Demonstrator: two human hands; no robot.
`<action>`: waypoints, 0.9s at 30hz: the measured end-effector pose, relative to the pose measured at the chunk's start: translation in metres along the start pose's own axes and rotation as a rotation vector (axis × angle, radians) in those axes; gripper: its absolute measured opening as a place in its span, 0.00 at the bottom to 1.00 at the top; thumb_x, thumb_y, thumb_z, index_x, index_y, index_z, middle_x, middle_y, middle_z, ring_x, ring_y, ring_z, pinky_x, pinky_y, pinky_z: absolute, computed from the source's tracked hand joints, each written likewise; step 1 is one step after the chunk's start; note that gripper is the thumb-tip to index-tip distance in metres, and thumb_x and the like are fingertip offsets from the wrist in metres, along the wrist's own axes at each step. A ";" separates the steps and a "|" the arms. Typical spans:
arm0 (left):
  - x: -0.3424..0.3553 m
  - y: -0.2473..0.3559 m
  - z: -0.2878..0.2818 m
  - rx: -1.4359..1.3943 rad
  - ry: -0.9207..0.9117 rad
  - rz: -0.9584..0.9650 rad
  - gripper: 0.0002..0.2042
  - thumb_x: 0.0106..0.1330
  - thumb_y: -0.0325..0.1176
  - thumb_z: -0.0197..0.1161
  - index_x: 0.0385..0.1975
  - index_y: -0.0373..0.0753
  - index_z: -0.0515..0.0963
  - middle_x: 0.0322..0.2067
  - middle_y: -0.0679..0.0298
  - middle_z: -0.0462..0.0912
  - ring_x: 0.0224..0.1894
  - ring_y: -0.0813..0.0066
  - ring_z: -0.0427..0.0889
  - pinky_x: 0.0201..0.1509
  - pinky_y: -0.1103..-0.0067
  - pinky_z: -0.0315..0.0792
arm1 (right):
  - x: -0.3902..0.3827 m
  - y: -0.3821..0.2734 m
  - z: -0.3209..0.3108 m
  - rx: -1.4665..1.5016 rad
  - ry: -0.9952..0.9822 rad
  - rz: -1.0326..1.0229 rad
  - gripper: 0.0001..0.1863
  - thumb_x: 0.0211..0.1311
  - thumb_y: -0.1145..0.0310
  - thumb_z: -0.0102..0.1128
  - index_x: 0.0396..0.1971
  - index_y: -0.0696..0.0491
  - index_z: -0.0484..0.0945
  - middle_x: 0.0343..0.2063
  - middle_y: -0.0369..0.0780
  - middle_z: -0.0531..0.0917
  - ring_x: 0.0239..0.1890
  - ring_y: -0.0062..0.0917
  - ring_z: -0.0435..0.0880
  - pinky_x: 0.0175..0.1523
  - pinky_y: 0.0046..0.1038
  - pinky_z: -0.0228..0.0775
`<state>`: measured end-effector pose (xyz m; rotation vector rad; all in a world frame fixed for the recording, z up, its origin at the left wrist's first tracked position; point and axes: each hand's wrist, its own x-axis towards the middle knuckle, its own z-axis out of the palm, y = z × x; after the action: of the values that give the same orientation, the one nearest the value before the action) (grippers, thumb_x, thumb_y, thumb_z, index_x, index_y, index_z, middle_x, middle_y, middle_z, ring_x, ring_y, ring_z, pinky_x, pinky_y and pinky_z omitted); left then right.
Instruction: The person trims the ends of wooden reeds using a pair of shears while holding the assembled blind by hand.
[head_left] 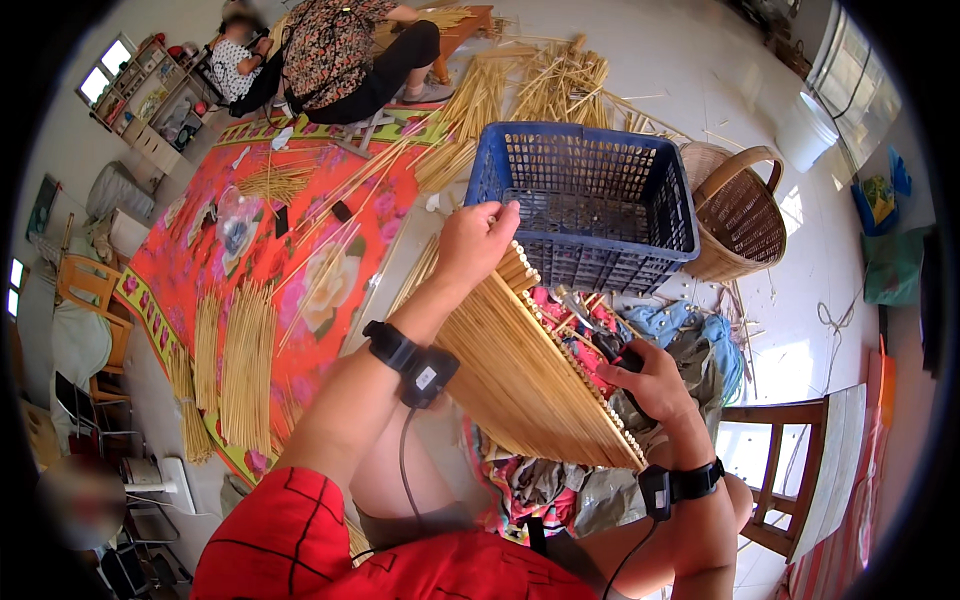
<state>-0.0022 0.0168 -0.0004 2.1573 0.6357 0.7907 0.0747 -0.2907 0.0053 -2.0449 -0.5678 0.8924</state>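
Observation:
A stiff panel of tan reed stalks (520, 385), laid closely side by side, rests tilted across my lap. Pale cut stalk ends line its right edge. Above its far corner, my left hand (478, 238) is closed in a pinch beside a few short stalks (515, 268); what lies between the fingertips is too small to make out. Close to the panel's right edge, my right hand (655, 382) wraps around a dark-handled tool (606, 346). Its grey metal end points toward the basket, but its exact kind cannot be told.
A blue plastic crate (600, 250) stands just ahead, with a wicker basket (735, 215) on its right. Bundled stalks (250, 365) lie on a red floral mat (335, 285). Crumpled cloths surround my legs. A wooden stool (800, 460) is at right; two people sit far left.

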 end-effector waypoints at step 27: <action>-0.004 0.019 -0.003 0.092 -0.007 -0.062 0.21 0.69 0.51 0.58 0.24 0.38 0.82 0.17 0.53 0.80 0.23 0.50 0.81 0.28 0.63 0.72 | 0.001 -0.008 0.034 -0.370 0.252 -0.324 0.36 0.50 0.49 0.76 0.46 0.66 0.76 0.37 0.51 0.83 0.42 0.46 0.82 0.50 0.42 0.73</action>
<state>-0.0039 0.0042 0.0149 2.2114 0.7448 0.7336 0.0489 -0.2681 -0.0025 -2.2580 -0.9434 0.3494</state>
